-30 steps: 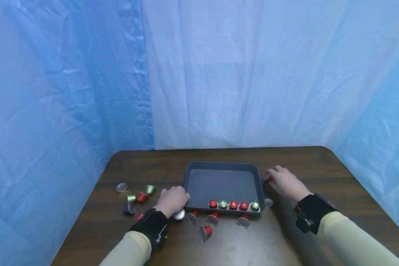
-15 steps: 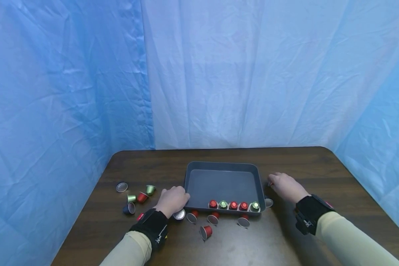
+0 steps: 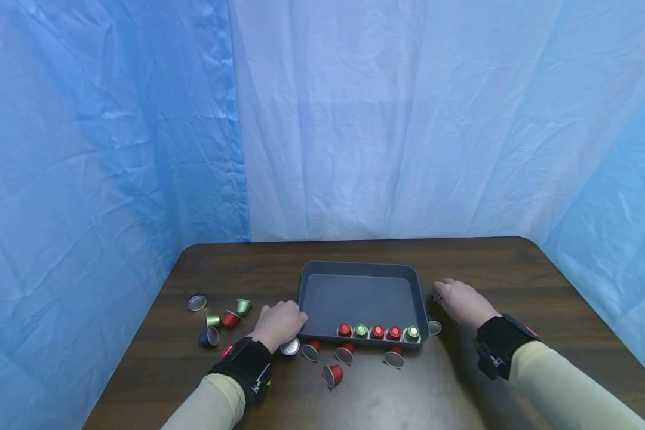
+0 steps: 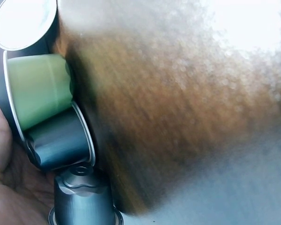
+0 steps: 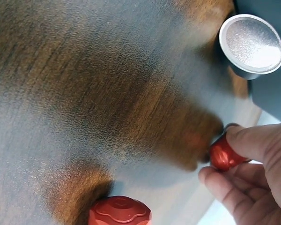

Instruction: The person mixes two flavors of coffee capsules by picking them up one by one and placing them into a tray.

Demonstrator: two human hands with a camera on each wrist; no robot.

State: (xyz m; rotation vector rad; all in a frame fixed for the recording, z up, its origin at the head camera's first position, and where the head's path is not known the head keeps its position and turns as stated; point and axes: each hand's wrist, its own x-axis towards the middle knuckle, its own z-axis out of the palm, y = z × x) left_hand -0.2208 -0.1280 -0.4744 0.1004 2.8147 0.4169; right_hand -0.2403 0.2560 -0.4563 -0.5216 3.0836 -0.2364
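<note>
My right hand (image 3: 464,303) pinches a red coffee capsule (image 5: 223,154) between thumb and fingers, low over the table beside the tray's right wall. Close by, a silver-lidded capsule (image 5: 251,46) leans near the tray. Another red capsule (image 5: 120,212) lies at the bottom of the right wrist view. At the front left corner of the dark grey baking tray (image 3: 360,292) is my left hand (image 3: 279,322), its fingertips hidden. Beside its palm in the left wrist view are a green capsule (image 4: 41,89), a dark capsule (image 4: 63,140), another dark capsule (image 4: 83,199) and a white lid (image 4: 24,21); whether it grips any is unclear.
Inside the tray's front edge stands a row of red and green capsules (image 3: 377,332). Several red capsules (image 3: 333,375) lie in front of it. More capsules (image 3: 230,319) are scattered on the wooden table (image 3: 236,263) at left. Blue curtains (image 3: 398,119) hang behind.
My right hand has come slightly down and toward the near side with the red capsule, then held still. The left hand and the tray stay where they were.
</note>
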